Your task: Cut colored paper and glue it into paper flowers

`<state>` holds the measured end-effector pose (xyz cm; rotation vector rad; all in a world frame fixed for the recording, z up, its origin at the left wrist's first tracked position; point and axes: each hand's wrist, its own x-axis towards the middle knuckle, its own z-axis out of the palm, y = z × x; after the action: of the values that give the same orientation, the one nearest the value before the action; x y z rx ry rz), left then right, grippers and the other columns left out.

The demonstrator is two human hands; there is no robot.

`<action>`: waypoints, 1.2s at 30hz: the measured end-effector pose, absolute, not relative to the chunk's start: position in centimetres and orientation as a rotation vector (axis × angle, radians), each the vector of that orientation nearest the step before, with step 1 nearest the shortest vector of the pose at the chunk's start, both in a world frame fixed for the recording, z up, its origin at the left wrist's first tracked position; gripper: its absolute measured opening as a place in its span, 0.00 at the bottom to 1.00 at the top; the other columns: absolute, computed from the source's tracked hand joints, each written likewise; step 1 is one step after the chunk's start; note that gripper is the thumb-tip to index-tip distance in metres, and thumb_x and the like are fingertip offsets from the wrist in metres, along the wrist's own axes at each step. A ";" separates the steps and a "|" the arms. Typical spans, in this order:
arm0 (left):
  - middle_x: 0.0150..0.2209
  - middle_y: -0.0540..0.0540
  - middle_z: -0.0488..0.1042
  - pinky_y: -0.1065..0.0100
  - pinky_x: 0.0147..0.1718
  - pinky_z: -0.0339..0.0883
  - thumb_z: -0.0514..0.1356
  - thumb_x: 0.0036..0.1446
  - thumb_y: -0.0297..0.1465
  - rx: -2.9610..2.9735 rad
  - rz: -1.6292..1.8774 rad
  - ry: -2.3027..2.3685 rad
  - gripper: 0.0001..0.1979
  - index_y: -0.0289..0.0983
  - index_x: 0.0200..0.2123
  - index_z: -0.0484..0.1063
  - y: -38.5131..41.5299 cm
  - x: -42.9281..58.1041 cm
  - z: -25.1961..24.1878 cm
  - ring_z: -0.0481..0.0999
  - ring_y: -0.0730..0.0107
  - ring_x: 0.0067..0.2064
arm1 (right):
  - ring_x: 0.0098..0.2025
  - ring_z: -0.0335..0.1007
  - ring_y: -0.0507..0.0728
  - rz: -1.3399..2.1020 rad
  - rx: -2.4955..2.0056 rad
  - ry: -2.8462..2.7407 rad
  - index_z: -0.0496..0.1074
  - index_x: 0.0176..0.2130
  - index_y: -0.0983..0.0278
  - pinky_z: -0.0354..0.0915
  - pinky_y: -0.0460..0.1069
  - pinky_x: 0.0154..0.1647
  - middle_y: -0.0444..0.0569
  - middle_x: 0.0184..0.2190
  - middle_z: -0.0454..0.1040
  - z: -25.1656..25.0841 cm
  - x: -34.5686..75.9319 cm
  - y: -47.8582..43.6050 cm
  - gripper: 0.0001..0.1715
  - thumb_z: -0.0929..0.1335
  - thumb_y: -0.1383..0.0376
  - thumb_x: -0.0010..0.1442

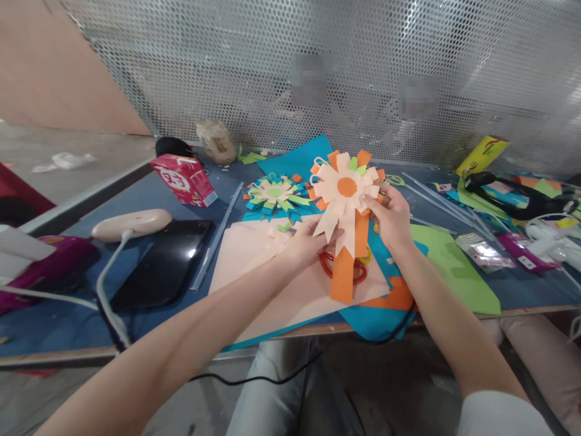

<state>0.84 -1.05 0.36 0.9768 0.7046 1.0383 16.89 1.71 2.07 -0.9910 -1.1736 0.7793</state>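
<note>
Both my hands hold up a paper flower rosette (333, 195) with peach and orange petals, an orange round centre and ribbon-like tails hanging down. My left hand (308, 245) grips it at the lower left, by the tails. On its right edge my right hand (389, 215) pinches the petals between thumb and fingers. Behind the tails, partly hidden, lie red-handled scissors (325, 266) on a stack of peach paper sheets (263, 303). A green and blue paper flower (276, 192) rests on the table just left of the rosette.
Left of me are a red box (184, 180), a black phone (163, 263) and a white corded device (131, 225). Green paper (454, 269), glue sticks (449, 203) and a yellow box (482, 155) lie on the right. A perforated metal panel (254, 72) stands behind. Another person's leg (540, 357) shows at right.
</note>
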 end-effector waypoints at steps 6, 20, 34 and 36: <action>0.21 0.56 0.61 0.75 0.20 0.55 0.70 0.34 0.32 0.957 1.066 0.750 0.17 0.37 0.26 0.65 -1.0 0.8 0.3 0.60 0.82 0.21 | 0.24 0.70 0.49 0.745 -0.995 -1.221 0.66 0.36 0.60 0.69 0.47 0.28 0.39 0.25 0.72 1.9 17.0 1.8 0.17 0.71 0.59 0.45; 0.25 0.54 0.67 0.75 0.22 0.60 0.69 0.33 0.30 0.978 1.077 0.752 0.19 0.38 0.32 0.70 -1.0 0.6 0.4 0.65 0.80 0.23 | 0.24 0.70 0.50 0.768 -0.989 -1.199 0.66 0.36 0.60 0.69 0.47 0.28 0.39 0.24 0.73 2.3 16.9 1.7 0.19 0.73 0.61 0.42; 0.26 0.54 0.66 0.77 0.22 0.60 0.68 0.37 0.34 1.013 1.057 0.788 0.18 0.36 0.33 0.69 -1.1 0.6 0.4 0.65 0.81 0.25 | 0.25 0.71 0.48 0.744 -0.939 -1.197 0.68 0.35 0.60 0.69 0.44 0.29 0.39 0.26 0.75 2.2 16.8 1.6 0.15 0.72 0.64 0.45; 0.26 0.54 0.67 0.77 0.22 0.60 0.68 0.37 0.33 1.020 1.054 0.784 0.18 0.36 0.34 0.70 -1.1 0.6 0.4 0.66 0.80 0.25 | 0.25 0.71 0.48 0.746 -0.932 -1.191 0.68 0.34 0.60 0.69 0.44 0.28 0.39 0.25 0.74 2.2 16.7 1.6 0.14 0.72 0.64 0.45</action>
<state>0.60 -1.10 0.36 1.0204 0.7841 1.0541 16.73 1.60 2.23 -0.9320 -1.1906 0.7460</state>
